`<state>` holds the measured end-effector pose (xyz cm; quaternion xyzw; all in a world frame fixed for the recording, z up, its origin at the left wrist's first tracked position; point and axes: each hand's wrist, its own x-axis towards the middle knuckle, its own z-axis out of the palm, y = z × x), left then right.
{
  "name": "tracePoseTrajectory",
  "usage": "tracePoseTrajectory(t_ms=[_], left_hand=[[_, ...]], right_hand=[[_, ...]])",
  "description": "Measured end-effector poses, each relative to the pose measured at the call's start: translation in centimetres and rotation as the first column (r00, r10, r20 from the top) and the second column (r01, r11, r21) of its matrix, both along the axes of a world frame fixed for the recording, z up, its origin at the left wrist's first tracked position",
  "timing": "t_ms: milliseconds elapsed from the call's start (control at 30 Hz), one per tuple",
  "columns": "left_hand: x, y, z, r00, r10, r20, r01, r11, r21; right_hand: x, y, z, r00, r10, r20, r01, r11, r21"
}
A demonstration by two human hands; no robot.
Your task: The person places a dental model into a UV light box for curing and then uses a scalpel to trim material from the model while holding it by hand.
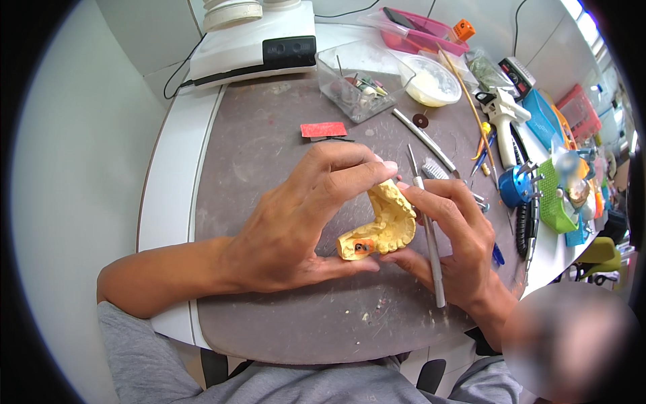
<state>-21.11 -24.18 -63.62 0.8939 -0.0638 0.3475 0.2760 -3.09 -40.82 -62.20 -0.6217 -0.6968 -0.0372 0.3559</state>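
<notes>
A yellow plaster dental cast (394, 227) is held up over the bench between my two hands. It has an arch of teeth and an orange patch (363, 247) with dark round spots near its left end. My left hand (286, 209) grips it, index finger at the top end and thumb under the lower end. The fingers of my right hand (464, 232) close on its right side, with the thumb at the lower edge. A slim metal hand tool (433, 259) with a thin tip pointing away also rests in my right hand.
Beyond my hands lie a red strip (323, 129), a clear bin of small burs (356, 101) and a white bowl (434, 81). On the right are a metal rod (424, 139), a brush (436, 168), a blue holder (515, 186) and a green basket (555, 202). A white machine (249, 54) stands back left.
</notes>
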Motion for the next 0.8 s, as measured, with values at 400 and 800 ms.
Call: tracePoseTrajectory(t_ms=[400,800], left_hand=[[0.3,0.3,0.1,0.997,-0.054,-0.061,0.051,0.997,-0.060],[-0.7,-2.4,0.6,0.961,-0.244,-0.129,-0.034,0.360,-0.932]], right_hand=[[0.1,-0.1,-0.2,0.998,-0.019,-0.055,0.019,1.000,0.002],[0.4,0.2,-0.2,0.993,-0.079,-0.082,0.077,0.996,-0.034]])
